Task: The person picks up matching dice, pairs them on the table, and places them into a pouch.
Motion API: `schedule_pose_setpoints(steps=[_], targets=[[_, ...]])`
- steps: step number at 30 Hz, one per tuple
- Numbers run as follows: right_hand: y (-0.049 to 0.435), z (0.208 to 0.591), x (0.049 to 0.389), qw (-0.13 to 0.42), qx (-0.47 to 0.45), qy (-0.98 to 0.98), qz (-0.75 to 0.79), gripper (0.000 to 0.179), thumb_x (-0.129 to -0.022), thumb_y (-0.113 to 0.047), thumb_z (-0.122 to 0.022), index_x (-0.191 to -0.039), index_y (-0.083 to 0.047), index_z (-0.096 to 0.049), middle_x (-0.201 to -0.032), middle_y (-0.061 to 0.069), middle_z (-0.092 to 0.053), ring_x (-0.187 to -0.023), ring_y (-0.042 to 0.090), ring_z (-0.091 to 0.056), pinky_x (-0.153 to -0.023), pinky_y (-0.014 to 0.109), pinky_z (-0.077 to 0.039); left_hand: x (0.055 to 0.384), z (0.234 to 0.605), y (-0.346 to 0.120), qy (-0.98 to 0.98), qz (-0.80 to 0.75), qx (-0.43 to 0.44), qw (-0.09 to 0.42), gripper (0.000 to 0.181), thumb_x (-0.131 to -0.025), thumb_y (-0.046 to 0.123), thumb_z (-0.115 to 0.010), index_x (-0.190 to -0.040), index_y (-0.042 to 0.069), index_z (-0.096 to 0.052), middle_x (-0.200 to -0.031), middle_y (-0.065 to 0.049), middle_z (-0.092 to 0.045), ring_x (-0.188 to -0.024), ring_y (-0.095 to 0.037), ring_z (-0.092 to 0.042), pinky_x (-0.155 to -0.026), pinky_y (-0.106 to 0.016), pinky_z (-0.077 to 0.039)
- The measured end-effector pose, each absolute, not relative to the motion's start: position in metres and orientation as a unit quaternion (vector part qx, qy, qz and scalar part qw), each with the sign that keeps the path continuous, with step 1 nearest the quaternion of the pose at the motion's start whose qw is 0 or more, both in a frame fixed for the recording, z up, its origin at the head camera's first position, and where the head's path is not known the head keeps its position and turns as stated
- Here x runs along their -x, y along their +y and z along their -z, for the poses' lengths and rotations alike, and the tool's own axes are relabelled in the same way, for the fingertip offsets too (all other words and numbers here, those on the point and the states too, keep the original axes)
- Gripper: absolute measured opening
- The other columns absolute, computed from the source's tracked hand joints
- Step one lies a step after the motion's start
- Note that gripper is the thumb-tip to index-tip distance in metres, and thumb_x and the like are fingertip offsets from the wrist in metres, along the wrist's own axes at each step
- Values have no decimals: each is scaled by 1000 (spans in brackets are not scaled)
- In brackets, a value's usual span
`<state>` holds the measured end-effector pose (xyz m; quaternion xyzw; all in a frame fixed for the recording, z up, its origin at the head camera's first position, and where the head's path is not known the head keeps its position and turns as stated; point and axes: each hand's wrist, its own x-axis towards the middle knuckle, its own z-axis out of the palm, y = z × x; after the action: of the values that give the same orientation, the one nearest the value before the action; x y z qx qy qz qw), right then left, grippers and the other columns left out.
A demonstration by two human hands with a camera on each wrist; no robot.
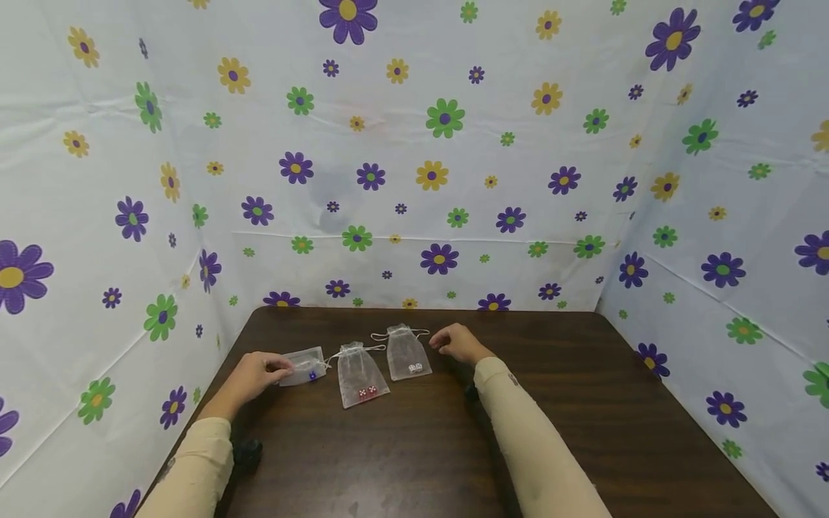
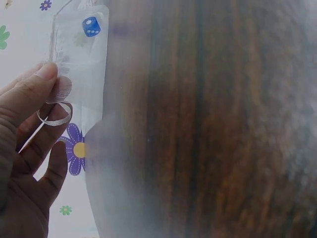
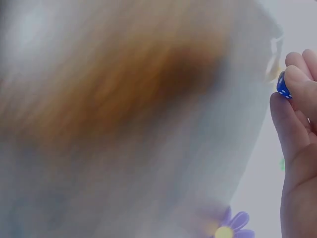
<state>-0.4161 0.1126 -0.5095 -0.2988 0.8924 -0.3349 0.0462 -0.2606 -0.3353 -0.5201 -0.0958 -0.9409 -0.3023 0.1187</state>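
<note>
My left hand [image 1: 261, 375] pinches the edge of a sheer white drawstring pouch [image 1: 303, 368] between thumb and fingers. A blue die [image 2: 91, 27] with white pips shows through its mesh, and a loop of white cord [image 2: 55, 119] hangs by my fingers. Another blue die [image 3: 283, 85] is held between the thumb and a finger of my right hand [image 1: 461, 344], which is to the right of the pouches. Between my hands lie a pouch [image 1: 355, 370] with two red dice [image 1: 367, 393] and a pouch [image 1: 404, 350] with white dice [image 1: 415, 368].
The pouches lie on a dark brown wooden table [image 1: 388, 460], their white drawstrings spread near their tops. White cloth [image 1: 414, 201] printed with purple, green and yellow flowers stands behind the table and along both sides.
</note>
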Motion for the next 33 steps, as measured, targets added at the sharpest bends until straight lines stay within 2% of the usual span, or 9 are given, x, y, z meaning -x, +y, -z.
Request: schedule_pose_setpoints(steps=[7,13,19,29,33], targets=[[81,491,415,51,299,895,327,22,-87,12,-71,-104,0,-77,-100,8,-76,-95,21,-71,-85,35,-57,261,520,-335,-941,298,108,121,6,-87,13,-80,-91,9,-79,-85,0,-74,-74,-12,-60,-64,-29,-51],[57,471,411,61,312,888,333,21,-90,11,-68,-108,2,-75,-104,11,-75,-98,25,-70,-85,34,-57,261,518,-335,-940,302,105,119,6,-87,13,-80,-91,9,-79,-85,0,-74,-74,-13,-61,-64,-29,-52],[27,450,406,59,356,880,310,21,-91,8,-69,-109,-1,-75,-105,11,-75,-99,24,-69,-82,30,-56,264,516,-333,-940,308,98,111,4,-88,13,-80,-91,11,-79,-87,0,-74,-77,-15,-61,-68,-31,-53],[-20,423,394,84,391,873,281,22,-94,6,-66,-113,-3,-75,-111,11,-74,-107,24,-68,-90,29,-53,262,514,-331,-937,312,109,111,4,-88,13,-80,-91,10,-79,-86,0,-75,-76,-14,-62,-67,-29,-53],[-40,416,387,81,418,862,275,22,-94,6,-67,-114,-1,-75,-112,12,-74,-105,21,-68,-88,25,-52,263,512,-328,-938,312,103,112,8,-87,16,-81,-90,9,-79,-85,2,-74,-75,-13,-61,-67,-29,-53]])
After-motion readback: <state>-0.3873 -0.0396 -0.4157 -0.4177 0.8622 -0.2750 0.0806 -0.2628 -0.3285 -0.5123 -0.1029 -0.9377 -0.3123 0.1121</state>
